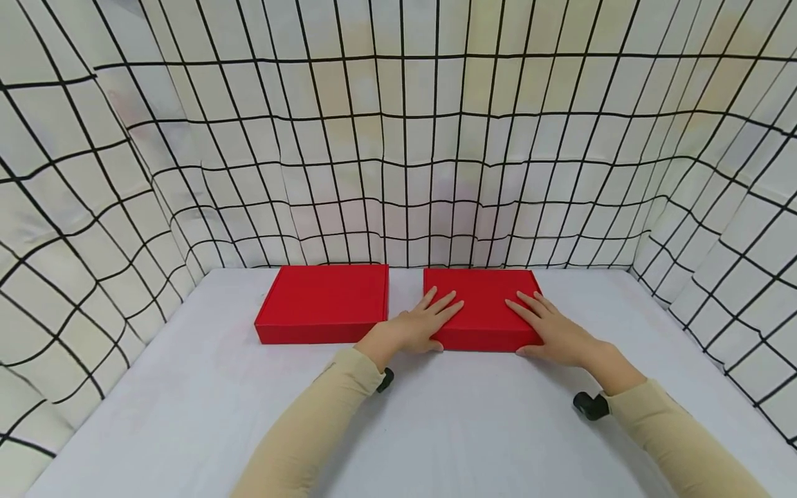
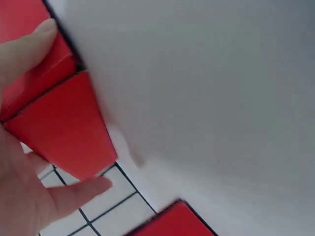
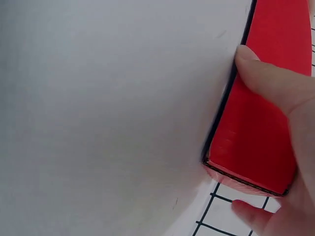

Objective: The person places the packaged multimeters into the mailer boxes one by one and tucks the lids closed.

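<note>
Two flat red cardboard boxes lie on the white tabletop in the head view. On the right-hand box [image 1: 482, 304] rest both hands, one at each end. My left hand [image 1: 418, 327] has its fingers spread over the top at the left end, thumb low by the front face. At the opposite end, my right hand [image 1: 557, 335] reaches over the top with straight, spread fingers. Its thumb [image 3: 266, 78] presses the front face in the right wrist view. The other red box [image 1: 326, 301] sits apart to the left, untouched by either hand.
White walls with a black grid [image 1: 405, 138] rise behind the boxes and on both sides. The white tabletop [image 1: 473, 429] stretches toward the person. Small black devices [image 1: 590, 406] are worn at the wrists, below beige sleeves [image 1: 311, 422].
</note>
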`<state>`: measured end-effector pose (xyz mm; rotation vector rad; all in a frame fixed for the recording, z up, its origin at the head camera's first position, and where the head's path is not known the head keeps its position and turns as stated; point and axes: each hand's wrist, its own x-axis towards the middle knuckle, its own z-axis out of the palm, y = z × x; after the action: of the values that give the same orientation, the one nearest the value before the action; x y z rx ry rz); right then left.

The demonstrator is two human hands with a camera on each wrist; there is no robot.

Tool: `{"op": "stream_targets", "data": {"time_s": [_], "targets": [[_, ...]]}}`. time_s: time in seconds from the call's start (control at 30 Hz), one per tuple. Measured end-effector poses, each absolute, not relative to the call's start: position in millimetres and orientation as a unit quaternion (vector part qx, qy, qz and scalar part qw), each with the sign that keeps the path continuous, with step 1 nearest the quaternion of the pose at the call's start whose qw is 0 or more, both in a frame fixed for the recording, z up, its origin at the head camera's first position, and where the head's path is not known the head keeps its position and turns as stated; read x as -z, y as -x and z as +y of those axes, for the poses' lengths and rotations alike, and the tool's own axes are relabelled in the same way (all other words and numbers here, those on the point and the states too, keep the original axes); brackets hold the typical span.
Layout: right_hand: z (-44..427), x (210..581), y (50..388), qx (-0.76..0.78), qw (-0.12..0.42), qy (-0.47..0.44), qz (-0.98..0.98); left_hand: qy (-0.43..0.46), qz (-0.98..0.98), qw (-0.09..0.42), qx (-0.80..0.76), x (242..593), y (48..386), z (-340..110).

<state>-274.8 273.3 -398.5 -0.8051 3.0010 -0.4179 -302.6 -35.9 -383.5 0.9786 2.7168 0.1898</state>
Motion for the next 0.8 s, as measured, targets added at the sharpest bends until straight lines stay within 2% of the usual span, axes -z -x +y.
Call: {"op": "stream_targets", "data": {"time_s": [0.13,0.8], "targets": [[267.5,394.8,273.7,0.103,-0.015,0.251,0.962,-0.333,0.932,0.121,-0.075,385.2,301.0,-36.4],[264.8,396.4,273.7,0.06,-0.036,0.254,0.965,-0.324,0.94,0.095,-0.043,380.0,293.6,-31.2]]}}
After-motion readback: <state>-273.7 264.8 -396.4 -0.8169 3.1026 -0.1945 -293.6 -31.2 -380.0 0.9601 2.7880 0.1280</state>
